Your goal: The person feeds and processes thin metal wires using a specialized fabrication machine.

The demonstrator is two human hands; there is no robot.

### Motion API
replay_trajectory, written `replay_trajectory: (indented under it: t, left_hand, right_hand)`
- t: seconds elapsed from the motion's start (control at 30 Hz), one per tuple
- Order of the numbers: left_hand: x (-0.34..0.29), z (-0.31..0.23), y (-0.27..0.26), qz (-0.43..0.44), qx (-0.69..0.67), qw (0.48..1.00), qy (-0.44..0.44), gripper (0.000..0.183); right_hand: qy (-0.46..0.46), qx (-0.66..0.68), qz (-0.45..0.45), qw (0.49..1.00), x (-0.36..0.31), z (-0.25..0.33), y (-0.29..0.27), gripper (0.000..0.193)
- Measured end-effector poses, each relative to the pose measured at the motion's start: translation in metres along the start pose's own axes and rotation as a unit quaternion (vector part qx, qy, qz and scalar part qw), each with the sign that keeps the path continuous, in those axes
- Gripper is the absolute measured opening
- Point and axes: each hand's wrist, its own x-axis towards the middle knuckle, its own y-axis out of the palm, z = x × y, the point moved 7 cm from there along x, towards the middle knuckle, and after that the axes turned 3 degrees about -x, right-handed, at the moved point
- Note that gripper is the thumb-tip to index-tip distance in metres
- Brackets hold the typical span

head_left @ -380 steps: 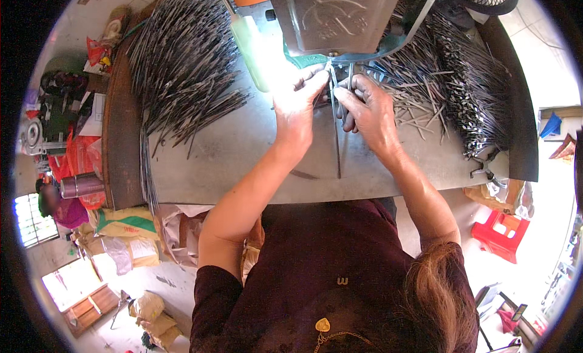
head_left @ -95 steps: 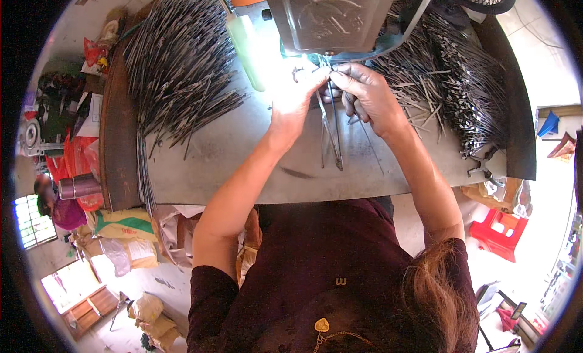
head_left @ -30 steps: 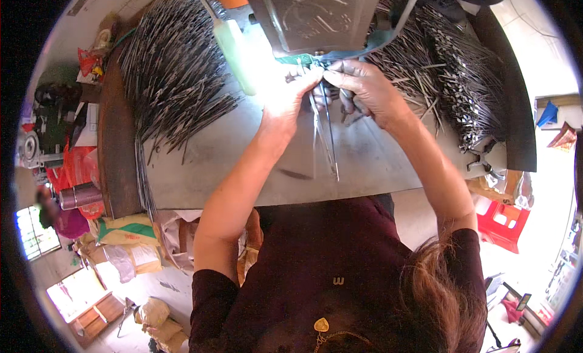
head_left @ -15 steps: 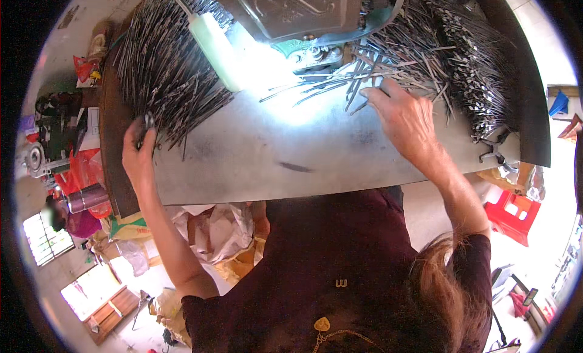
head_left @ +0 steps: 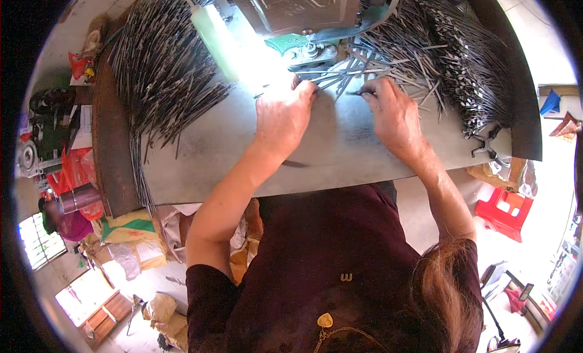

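My left hand [head_left: 282,113] is over the middle of the metal work table [head_left: 243,174], just below the machine. Its fingers are curled together at the ends of loose thin metal strips [head_left: 340,78]; glare and the hand itself hide what is between them. To its right, my right hand [head_left: 395,116] pinches a dark thin metal strip [head_left: 356,93] between thumb and fingers. Beyond both hands stands the machine head [head_left: 297,13], with a green-based metal fixture [head_left: 310,52] under it. A bright lamp tube [head_left: 214,40] hangs beside the left hand.
A big pile of dark strips [head_left: 164,67] covers the table's left side, with some hanging over the front edge. More strips [head_left: 467,67] are heaped at right, near a dark metal tool [head_left: 486,145]. A red stool [head_left: 504,212] stands right; sacks [head_left: 130,237] lie lower left.
My left hand has moved from the left pile to the middle, below the machine. Several strips now hang over the front left edge. My right hand has shifted slightly left, pinching a strip.
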Motion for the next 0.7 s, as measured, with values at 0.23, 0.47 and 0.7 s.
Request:
replay_trajectory:
  t: [0.23,0.47,0.7]
  left_hand:
    - [-0.004,-0.001,-0.011,-0.05,0.061,0.997,0.001,0.01]
    - [-0.029,0.042,-0.015,-0.029,-0.54,0.756,-0.369,0.017]
    - [0.006,0.052,0.01,-0.054,-0.625,0.692,-0.358,0.029]
  right_hand:
    - [0.059,0.112,-0.038,0.991,0.011,-0.015,-0.002,0.017]
    - [0.18,0.358,0.038,0.915,0.023,-0.017,0.015,0.024]
    - [0.196,0.286,0.112,0.931,0.043,0.012,0.023,0.023]
